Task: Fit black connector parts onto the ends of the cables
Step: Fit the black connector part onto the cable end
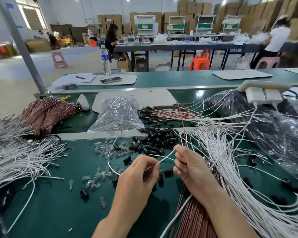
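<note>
My left hand (138, 176) pinches the end of a thin white cable (165, 156) between thumb and fingertips. My right hand (187, 165) grips the same cable a little further along, and a brown cable (183, 127) rises from that fist. A black connector part (168, 172) shows between the two hands, just below the cable. A heap of loose black connector parts (155, 140) lies on the green bench beyond the hands. Small clear glass bulbs (108, 152) are scattered to the left of the heap.
White cables (15, 155) pile up at the left, more white cables (234, 169) fan out at the right, and bundled brown cables (48, 112) lie at the back left. A clear bag of bulbs (117, 114) and dark plastic bags (273, 127) sit behind. A power strip (263, 93) hangs at the right.
</note>
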Demonstrator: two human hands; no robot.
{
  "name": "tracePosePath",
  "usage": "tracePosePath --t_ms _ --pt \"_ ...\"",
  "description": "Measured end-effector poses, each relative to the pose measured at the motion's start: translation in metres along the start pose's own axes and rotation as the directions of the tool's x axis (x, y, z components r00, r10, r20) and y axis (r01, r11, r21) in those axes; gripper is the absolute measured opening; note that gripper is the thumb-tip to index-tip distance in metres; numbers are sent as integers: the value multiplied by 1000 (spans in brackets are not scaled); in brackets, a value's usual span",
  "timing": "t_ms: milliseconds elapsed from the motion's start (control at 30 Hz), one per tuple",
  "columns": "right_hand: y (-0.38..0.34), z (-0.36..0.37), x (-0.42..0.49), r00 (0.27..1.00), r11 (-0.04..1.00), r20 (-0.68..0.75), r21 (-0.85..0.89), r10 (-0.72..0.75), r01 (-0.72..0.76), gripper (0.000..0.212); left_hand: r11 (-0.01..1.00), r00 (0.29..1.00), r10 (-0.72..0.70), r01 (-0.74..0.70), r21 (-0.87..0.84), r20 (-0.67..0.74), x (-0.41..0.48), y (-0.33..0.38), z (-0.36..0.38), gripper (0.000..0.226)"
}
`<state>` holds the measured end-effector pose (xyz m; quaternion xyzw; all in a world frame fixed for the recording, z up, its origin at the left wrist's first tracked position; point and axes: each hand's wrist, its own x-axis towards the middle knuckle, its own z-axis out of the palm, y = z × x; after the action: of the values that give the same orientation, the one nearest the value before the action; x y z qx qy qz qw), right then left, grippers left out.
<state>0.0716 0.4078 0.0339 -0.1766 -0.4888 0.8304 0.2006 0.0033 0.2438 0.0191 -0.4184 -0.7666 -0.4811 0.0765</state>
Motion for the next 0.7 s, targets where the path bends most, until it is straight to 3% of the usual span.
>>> tracePosePath --t_ms 433,700 --pt "8 1 3 986 953 -127 -296 -112 70 49 985 998 -47 41 167 37 0 -1 0 17" --pt "10 5 1 963 917 -183 -383 -196 113 39 979 996 -89 85 187 16 -1 1 5 27"
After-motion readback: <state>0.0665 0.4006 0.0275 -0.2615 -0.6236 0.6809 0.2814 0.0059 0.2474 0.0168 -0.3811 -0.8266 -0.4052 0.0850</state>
